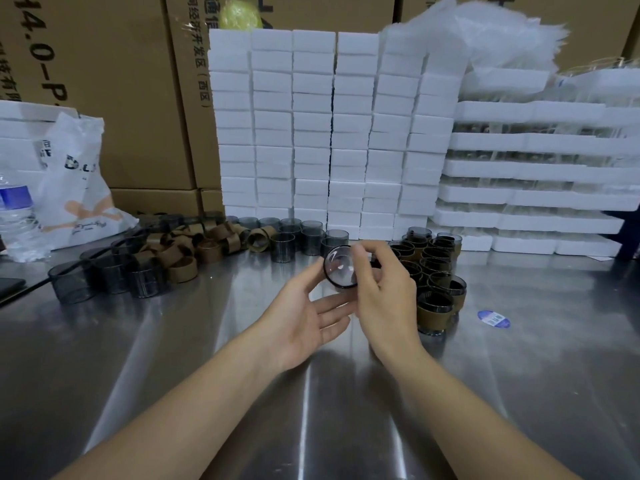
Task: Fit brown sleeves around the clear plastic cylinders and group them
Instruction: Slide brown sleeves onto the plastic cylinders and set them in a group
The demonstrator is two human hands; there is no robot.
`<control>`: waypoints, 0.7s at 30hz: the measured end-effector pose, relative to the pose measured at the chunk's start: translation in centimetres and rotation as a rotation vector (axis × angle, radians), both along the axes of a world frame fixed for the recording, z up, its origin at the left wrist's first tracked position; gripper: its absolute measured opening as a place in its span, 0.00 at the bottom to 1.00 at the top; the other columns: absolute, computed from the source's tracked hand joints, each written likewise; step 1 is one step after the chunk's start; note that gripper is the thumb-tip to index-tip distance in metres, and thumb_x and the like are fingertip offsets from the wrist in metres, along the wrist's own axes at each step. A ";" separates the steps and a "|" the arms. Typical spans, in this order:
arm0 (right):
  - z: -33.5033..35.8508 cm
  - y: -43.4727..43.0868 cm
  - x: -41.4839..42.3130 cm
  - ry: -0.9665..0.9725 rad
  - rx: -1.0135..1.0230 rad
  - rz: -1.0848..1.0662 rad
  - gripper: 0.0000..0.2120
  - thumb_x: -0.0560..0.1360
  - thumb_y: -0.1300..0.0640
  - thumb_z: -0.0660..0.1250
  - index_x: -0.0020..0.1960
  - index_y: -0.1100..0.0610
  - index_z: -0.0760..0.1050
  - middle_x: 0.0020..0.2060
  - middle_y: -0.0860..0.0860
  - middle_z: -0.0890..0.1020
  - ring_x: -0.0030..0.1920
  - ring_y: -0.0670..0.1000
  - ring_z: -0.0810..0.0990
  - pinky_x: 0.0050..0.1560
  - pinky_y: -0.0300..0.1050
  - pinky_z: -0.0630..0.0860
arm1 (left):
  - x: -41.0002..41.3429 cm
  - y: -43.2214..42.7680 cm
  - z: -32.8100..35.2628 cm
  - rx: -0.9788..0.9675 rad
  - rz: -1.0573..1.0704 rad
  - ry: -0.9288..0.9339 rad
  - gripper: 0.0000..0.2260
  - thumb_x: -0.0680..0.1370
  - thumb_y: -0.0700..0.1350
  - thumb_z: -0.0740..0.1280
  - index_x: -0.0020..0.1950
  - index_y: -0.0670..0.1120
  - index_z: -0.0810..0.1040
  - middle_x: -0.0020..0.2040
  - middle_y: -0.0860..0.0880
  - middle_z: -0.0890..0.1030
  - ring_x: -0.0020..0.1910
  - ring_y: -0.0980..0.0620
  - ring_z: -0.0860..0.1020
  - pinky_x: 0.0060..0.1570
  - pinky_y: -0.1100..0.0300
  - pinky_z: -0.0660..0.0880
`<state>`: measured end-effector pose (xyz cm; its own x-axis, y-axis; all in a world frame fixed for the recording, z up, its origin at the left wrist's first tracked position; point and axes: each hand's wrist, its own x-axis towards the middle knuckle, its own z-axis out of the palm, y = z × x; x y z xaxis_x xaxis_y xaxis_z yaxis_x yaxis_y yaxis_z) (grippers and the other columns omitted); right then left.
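A clear plastic cylinder [339, 269] is tilted with its round bottom facing me, above the steel table [173, 358]. My right hand [384, 299] grips it, thumb and fingers curled round its side. My left hand [304, 320] lies palm up beside it, its thumb touching the cylinder's rim and its fingers straight below. Loose brown sleeves [194, 247] lie in a heap at the back left, among bare smoky cylinders [114, 271]. More bare cylinders [294, 237] stand behind my hands. Sleeved cylinders [433, 271] are grouped at the right.
Stacks of white foam blocks [329, 133] and foam trays [536, 174] line the back, with cardboard boxes [104, 81] behind. A white plastic bag [76, 195] and a water bottle [17, 216] stand at the far left. A blue sticker [493, 318] lies on the table at the right.
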<state>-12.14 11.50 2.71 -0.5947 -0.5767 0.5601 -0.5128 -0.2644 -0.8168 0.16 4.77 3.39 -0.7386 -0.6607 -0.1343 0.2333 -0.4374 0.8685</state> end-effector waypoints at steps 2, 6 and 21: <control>0.2 0.2 0.0 -0.011 0.025 -0.001 0.14 0.80 0.31 0.65 0.56 0.39 0.78 0.32 0.48 0.83 0.33 0.52 0.81 0.41 0.61 0.83 | -0.1 0.1 0.0 -0.004 -0.002 -0.013 0.18 0.82 0.65 0.69 0.66 0.59 0.85 0.61 0.43 0.88 0.56 0.48 0.88 0.54 0.55 0.79; 0.7 0.7 0.5 0.026 0.131 -0.025 0.26 0.69 0.23 0.71 0.58 0.38 0.72 0.33 0.47 0.85 0.35 0.53 0.82 0.43 0.60 0.83 | 0.1 -0.1 0.0 -0.023 0.043 0.007 0.16 0.77 0.64 0.75 0.57 0.56 0.89 0.54 0.46 0.88 0.52 0.48 0.88 0.48 0.56 0.83; -0.9 0.3 2.8 0.217 0.457 0.164 0.27 0.66 0.44 0.79 0.57 0.40 0.66 0.48 0.43 0.82 0.48 0.52 0.84 0.52 0.58 0.83 | 3.0 -6.1 -0.4 -0.865 0.515 -0.380 0.15 0.79 0.41 0.67 0.55 0.59 0.86 0.60 0.57 0.85 0.67 0.51 0.79 0.67 0.48 0.75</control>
<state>-9.34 11.78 1.82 -0.3746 -0.8665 0.3298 -0.6642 0.0026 -0.7475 3.18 -1.33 2.96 -0.3532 -0.8610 0.3659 -0.1365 0.4343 0.8903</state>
